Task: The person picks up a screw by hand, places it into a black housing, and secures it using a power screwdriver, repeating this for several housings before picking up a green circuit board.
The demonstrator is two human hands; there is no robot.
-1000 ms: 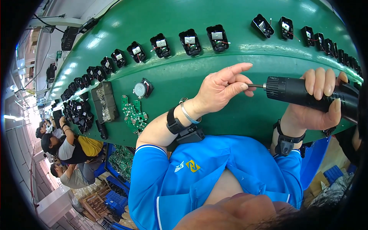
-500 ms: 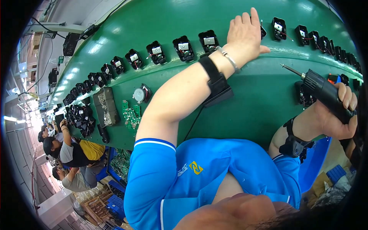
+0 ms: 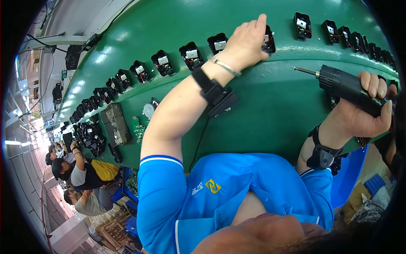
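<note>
In a row across the green bench [image 3: 262, 110] stand open black plastic housings, each with a light metal piece inside and some with red wires. My left hand [image 3: 245, 44] reaches over the row, its fingers at the far edge and thumb at the near edge of one housing [image 3: 269, 42], closed about its left side. The hand partly hides that housing. At the right my right hand [image 3: 366, 112] is wrapped round a black electric screwdriver [image 3: 344, 84]. Its bit points left, above the bench and apart from the housings.
A tray of small metal parts [image 3: 115, 122], a round speaker [image 3: 149, 109] and green circuit boards [image 3: 138, 129] lie at the left. Beyond them is a heap of black parts [image 3: 89, 136]. A blue bin [image 3: 349, 178] stands lower right. Other people [image 3: 69, 169] sit along the bench, far left.
My left hand has moved left and slightly nearer, and the housing at it has shifted the same way. The screwdriver in my right hand has swung to point more level, leftward.
</note>
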